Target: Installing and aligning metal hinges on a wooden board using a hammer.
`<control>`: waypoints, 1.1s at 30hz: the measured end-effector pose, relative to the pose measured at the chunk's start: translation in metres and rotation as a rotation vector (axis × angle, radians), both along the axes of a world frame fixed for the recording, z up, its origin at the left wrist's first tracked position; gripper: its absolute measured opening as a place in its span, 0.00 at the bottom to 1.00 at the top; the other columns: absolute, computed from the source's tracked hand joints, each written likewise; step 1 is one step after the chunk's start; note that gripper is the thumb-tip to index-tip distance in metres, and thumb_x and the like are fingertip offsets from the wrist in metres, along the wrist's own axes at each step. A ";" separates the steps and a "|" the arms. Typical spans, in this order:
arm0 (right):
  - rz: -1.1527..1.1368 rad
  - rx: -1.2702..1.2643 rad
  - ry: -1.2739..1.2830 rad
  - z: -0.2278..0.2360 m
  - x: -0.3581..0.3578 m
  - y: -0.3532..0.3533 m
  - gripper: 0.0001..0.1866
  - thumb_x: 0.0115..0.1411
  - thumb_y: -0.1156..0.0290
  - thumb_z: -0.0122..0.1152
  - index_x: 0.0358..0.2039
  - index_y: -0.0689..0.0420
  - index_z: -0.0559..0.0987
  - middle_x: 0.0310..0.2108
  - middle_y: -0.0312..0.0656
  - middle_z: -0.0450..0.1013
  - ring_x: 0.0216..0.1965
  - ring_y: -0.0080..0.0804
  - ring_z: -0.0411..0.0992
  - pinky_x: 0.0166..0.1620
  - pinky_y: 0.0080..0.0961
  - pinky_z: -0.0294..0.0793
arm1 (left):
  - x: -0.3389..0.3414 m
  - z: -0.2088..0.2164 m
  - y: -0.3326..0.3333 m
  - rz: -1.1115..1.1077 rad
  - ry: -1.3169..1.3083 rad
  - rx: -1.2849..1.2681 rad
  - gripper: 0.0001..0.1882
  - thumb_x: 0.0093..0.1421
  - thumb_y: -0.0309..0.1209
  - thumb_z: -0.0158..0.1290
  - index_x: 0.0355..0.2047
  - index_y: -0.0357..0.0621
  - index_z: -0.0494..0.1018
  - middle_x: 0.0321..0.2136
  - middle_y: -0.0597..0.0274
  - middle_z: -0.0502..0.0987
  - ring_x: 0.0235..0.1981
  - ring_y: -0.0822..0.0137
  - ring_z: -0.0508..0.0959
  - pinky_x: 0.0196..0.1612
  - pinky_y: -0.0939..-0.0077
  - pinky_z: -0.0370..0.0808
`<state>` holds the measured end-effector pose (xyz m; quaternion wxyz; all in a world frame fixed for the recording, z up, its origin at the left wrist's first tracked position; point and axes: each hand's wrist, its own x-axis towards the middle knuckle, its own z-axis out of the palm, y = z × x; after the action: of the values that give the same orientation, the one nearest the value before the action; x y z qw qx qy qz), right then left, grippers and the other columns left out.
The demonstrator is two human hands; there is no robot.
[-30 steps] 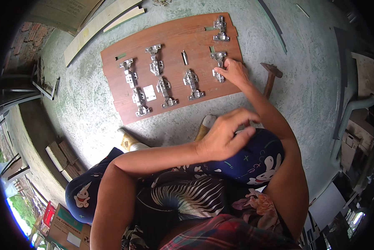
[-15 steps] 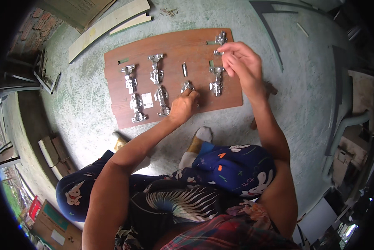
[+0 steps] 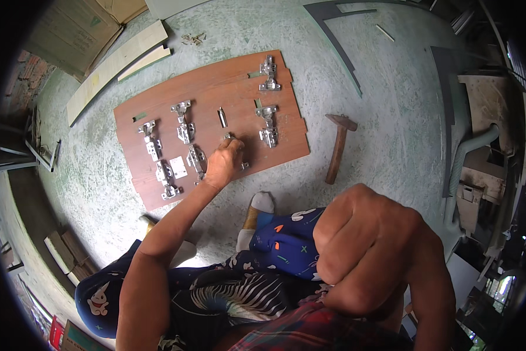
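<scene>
- Lying near the board's near edge, right of its middle, a concealed cabinet hinge [image 3: 244,166] is mostly covered by the left hand [image 3: 225,161].
- Left fingers are bent down onto it, close together; whether it is truly pinched or only touched cannot be told.
- Right hand [image 3: 368,251] is held close to the camera, in front of the right knee, fingers curled inward; fingertips are hidden, so whether anything is gripped cannot be told.
- Handling, judged by look: plated steel, stiff, light enough for one hand but dense; not fragile. Shiny faces may be slippery, and the pivot may swing if only one end is lifted.
- Hold is best taken across the arm's long sides, skin kept clear of the pivot.
- More hinges of the same kind are laid on the wood-grain board [image 3: 216,88], e.g. the far-right one [image 3: 269,73].
- White label [image 3: 178,167] is seen flat on the board; its print is too small to be read.
- Pale capital lettering is carried by the cardboard box [image 3: 78,339], cut off at lower left. Faint marks are seen on the cardboard sheet [image 3: 78,35]. No brand mark can be made out on the hinges.
</scene>
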<state>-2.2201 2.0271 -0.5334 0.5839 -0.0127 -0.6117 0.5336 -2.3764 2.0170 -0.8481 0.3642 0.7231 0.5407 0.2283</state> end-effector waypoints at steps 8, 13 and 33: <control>0.069 0.094 0.032 0.012 -0.006 0.007 0.06 0.53 0.69 0.64 0.32 0.43 0.81 0.16 0.38 0.64 0.09 0.20 0.54 0.12 0.19 0.46 | -0.005 0.003 0.007 0.026 -0.019 -0.006 0.10 0.54 0.24 0.54 0.37 0.44 0.72 0.37 0.50 0.76 0.36 0.45 0.78 0.38 0.55 0.76; -0.056 0.034 0.034 0.019 -0.009 0.005 0.07 0.53 0.68 0.65 0.33 0.41 0.81 0.15 0.38 0.63 0.08 0.18 0.50 0.11 0.18 0.43 | -0.013 0.005 0.008 0.047 0.005 -0.029 0.10 0.52 0.23 0.54 0.37 0.44 0.72 0.35 0.51 0.75 0.35 0.45 0.78 0.37 0.56 0.76; 0.333 0.058 -0.194 -0.008 0.017 0.035 0.14 0.54 0.79 0.63 0.34 0.40 0.78 0.16 0.35 0.70 0.10 0.16 0.60 0.15 0.18 0.46 | -0.017 -0.017 0.015 -0.059 0.382 0.159 0.19 0.50 0.21 0.51 0.44 0.49 0.74 0.54 0.48 0.66 0.36 0.51 0.79 0.39 0.59 0.78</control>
<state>-2.2033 2.0624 -0.5410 0.4261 0.0542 -0.6737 0.6014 -2.3935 2.0316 -0.8654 0.2034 0.7953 0.5587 0.1184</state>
